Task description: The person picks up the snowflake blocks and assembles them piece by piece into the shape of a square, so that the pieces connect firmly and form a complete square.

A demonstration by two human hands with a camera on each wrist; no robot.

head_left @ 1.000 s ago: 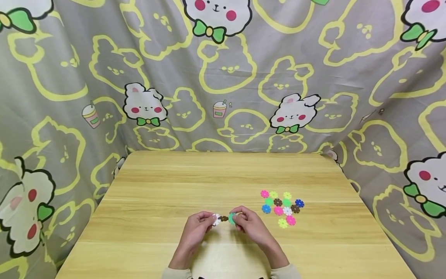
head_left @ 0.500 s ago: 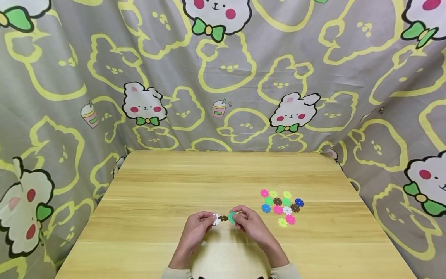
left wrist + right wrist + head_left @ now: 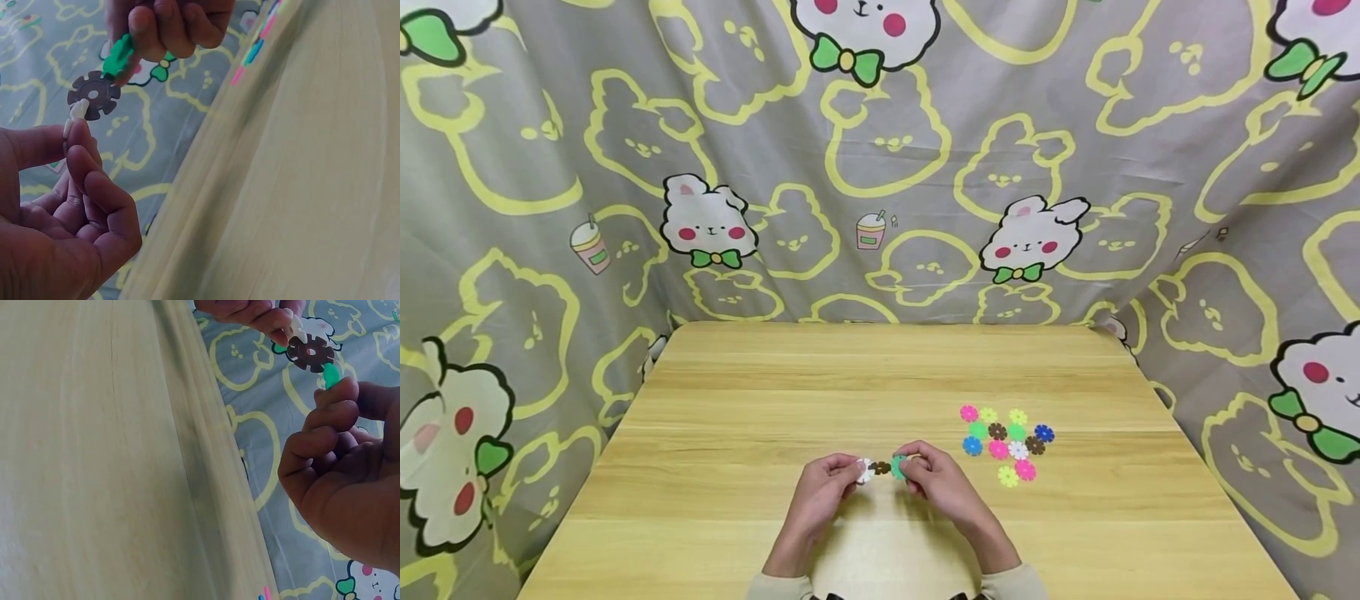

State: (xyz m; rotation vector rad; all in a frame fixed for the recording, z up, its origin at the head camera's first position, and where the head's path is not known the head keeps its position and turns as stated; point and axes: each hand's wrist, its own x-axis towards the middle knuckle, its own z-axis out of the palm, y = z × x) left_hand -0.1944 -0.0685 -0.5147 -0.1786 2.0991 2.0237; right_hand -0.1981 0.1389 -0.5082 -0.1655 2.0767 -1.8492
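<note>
Currently, left hand [image 3: 824, 493] pinches a white notched plastic disc [image 3: 866, 472], right hand [image 3: 937, 483] a green notched plastic disc [image 3: 898, 467]; a brown notched plastic disc [image 3: 881, 468] bridges them crosswise, midway between the hands.

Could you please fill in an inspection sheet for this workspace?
Surface: wood-grain table, upright shadows none; hand shadows fall on it.
Job's things: brown disc between a white disc and a green disc, touching both; loose coloured discs lie flat toward the table's right side.
Clutter: nothing seen.
Hands: left hand pinches the white disc; right hand pinches the green disc.
Cables: nothing seen.
Surroundings: grey cloth with cartoon prints behind and on both sides.
</note>
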